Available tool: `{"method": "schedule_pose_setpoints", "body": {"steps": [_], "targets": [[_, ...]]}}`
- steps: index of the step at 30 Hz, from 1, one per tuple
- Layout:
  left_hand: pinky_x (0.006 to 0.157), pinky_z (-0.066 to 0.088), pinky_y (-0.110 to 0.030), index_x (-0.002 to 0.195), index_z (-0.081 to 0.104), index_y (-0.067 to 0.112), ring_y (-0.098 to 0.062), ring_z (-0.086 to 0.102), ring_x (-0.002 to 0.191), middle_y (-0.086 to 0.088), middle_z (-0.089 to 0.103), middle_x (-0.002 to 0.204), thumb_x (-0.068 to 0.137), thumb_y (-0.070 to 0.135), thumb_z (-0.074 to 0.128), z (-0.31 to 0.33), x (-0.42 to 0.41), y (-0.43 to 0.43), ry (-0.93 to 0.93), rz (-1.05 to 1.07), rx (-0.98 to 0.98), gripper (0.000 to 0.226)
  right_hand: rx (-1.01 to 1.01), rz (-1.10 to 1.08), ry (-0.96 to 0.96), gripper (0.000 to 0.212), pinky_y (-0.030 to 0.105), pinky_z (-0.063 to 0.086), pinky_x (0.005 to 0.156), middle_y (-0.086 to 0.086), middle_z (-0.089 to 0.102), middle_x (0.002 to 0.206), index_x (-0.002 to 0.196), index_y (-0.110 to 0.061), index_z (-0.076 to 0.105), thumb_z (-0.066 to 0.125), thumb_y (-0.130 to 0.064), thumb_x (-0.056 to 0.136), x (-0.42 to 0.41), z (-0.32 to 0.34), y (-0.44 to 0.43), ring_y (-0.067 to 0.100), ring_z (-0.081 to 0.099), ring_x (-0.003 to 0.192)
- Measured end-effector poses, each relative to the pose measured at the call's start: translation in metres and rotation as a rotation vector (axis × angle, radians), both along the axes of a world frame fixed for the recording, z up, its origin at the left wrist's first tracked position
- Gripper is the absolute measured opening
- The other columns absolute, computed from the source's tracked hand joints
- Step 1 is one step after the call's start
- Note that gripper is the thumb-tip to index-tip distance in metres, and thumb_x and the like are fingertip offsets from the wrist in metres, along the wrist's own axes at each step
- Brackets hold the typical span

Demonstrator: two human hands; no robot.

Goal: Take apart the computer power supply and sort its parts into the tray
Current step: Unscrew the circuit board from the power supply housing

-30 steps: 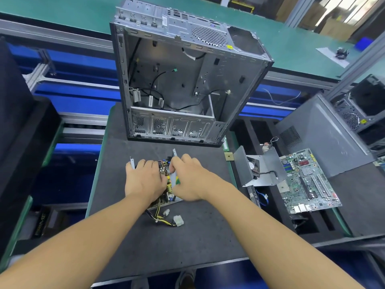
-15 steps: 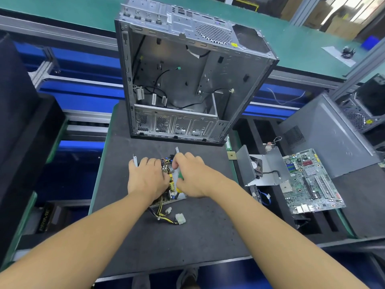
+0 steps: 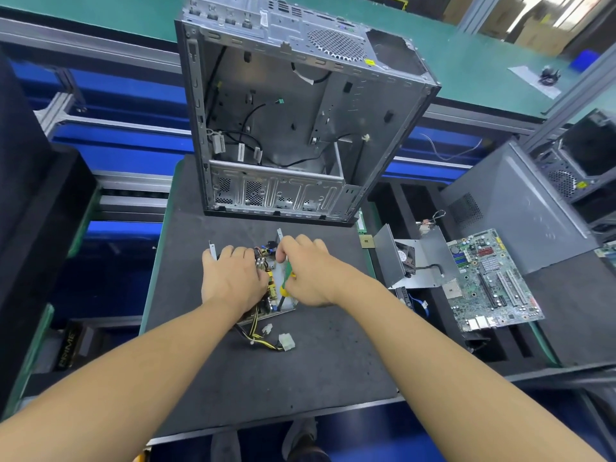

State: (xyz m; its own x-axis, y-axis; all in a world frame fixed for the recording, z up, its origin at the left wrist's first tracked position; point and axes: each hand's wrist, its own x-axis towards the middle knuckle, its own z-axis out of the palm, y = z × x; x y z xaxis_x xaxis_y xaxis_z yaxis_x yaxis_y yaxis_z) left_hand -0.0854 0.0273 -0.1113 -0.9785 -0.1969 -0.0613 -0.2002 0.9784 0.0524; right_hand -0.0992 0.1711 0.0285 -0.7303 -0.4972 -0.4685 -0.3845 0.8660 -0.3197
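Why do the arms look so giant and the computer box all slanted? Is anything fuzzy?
Head view: the wide-angle lens stretches the forearms near the bottom edge and slants the computer case; head view: the left hand holding the power supply and the right hand gripping the screwdriver look sharp; head view: the top right corner is washed out by bright light.

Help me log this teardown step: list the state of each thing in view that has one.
Grey metal power supply: cover off, circuit board exposed, flat on black mat.
Left hand: holds the power supply.
Right hand: grips green-and-yellow screwdriver, tip down in the power supply.
Silver computer case: upright, side open.
Green motherboard: removed, lying flat.
White cable plugs: unplugged, on the mat.
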Motion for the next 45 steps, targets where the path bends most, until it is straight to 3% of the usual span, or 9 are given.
{"method": "schedule_pose_setpoints", "body": {"steps": [4, 7, 10, 14, 21, 29, 35, 38, 45], "targets": [[0.099, 0.032, -0.048, 0.119, 0.058, 0.026, -0.013, 0.051, 0.119, 0.010, 0.063, 0.121, 0.094, 0.045, 0.031, -0.0005, 0.0002, -0.0004, 0.005, -0.009, 0.001, 0.041, 0.023, 0.007, 0.045, 0.025, 0.040, 0.039, 0.083, 0.004, 0.037, 0.113, 0.115, -0.017, 0.042, 0.051, -0.029, 0.095, 0.0033, 0.0001, 0.0025, 0.026, 0.035, 0.107], [0.101, 0.031, -0.049, 0.118, 0.058, 0.026, -0.013, 0.050, 0.120, 0.010, 0.063, 0.122, 0.096, 0.045, 0.031, -0.0011, 0.0006, -0.0016, 0.016, -0.006, 0.020, 0.040, 0.093, 0.018, 0.136, 0.031, 0.044, 0.044, 0.078, 0.005, 0.046, 0.109, 0.108, -0.018, 0.038, 0.031, -0.048, 0.104, 0.0063, 0.0007, 0.0018, 0.029, 0.048, 0.088], [0.100, 0.033, -0.048, 0.116, 0.059, 0.025, -0.013, 0.052, 0.118, 0.010, 0.063, 0.120, 0.093, 0.043, 0.033, -0.0001, 0.0011, -0.0014, 0.014, -0.006, 0.016, 0.039, 0.094, 0.069, 0.192, 0.022, 0.042, 0.044, 0.071, 0.009, 0.049, 0.105, 0.111, -0.013, 0.039, 0.031, -0.034, 0.107, 0.0065, -0.0025, 0.0011, 0.034, 0.052, 0.080], [0.097, 0.034, -0.047, 0.109, 0.060, 0.025, -0.014, 0.054, 0.113, 0.010, 0.064, 0.113, 0.091, 0.041, 0.035, 0.0008, 0.0021, -0.0014, 0.030, 0.000, 0.016, 0.035, -0.002, 0.060, 0.080, 0.024, 0.034, 0.032, 0.079, 0.005, 0.041, 0.110, 0.117, -0.013, 0.043, 0.045, -0.012, 0.094, 0.0028, -0.0014, 0.0009, 0.028, 0.039, 0.101], [0.098, 0.032, -0.047, 0.111, 0.060, 0.026, -0.013, 0.053, 0.114, 0.011, 0.064, 0.115, 0.093, 0.044, 0.033, -0.0027, 0.0012, -0.0015, 0.030, 0.005, 0.023, 0.037, 0.092, 0.030, 0.197, 0.030, 0.040, 0.040, 0.070, 0.005, 0.043, 0.107, 0.114, -0.015, 0.041, 0.033, -0.042, 0.104, 0.0101, -0.0016, -0.0004, 0.032, 0.050, 0.080], [0.098, 0.032, -0.047, 0.112, 0.060, 0.026, -0.013, 0.053, 0.116, 0.010, 0.064, 0.116, 0.092, 0.042, 0.035, -0.0016, 0.0017, -0.0023, 0.023, 0.008, 0.025, 0.036, 0.018, 0.063, 0.125, 0.028, 0.036, 0.035, 0.073, 0.004, 0.043, 0.117, 0.119, -0.018, 0.043, 0.046, -0.013, 0.092, 0.0042, -0.0034, 0.0019, 0.023, 0.037, 0.098], [0.099, 0.032, -0.047, 0.115, 0.059, 0.026, -0.012, 0.052, 0.118, 0.011, 0.063, 0.119, 0.093, 0.043, 0.034, -0.0004, 0.0012, -0.0012, 0.019, -0.004, 0.012, 0.038, 0.022, 0.072, 0.165, 0.032, 0.037, 0.037, 0.076, 0.003, 0.043, 0.120, 0.123, -0.020, 0.041, 0.047, -0.030, 0.094, 0.0065, -0.0036, 0.0061, 0.025, 0.043, 0.108], [0.100, 0.031, -0.048, 0.117, 0.059, 0.026, -0.013, 0.051, 0.120, 0.010, 0.063, 0.122, 0.095, 0.046, 0.034, -0.0015, 0.0009, -0.0019, 0.011, -0.007, 0.023, 0.039, 0.097, 0.068, 0.207, 0.034, 0.040, 0.039, 0.073, 0.004, 0.048, 0.119, 0.123, -0.020, 0.040, 0.032, -0.046, 0.103, 0.0074, -0.0027, 0.0039, 0.032, 0.055, 0.093], [0.098, 0.033, -0.046, 0.112, 0.059, 0.026, -0.012, 0.053, 0.115, 0.011, 0.064, 0.117, 0.091, 0.041, 0.033, 0.0017, 0.0018, -0.0015, 0.012, 0.002, 0.034, 0.036, 0.068, 0.090, 0.119, 0.029, 0.040, 0.040, 0.075, 0.007, 0.046, 0.120, 0.124, -0.018, 0.041, 0.044, -0.019, 0.095, 0.0045, 0.0006, 0.0025, 0.032, 0.050, 0.097]]}}
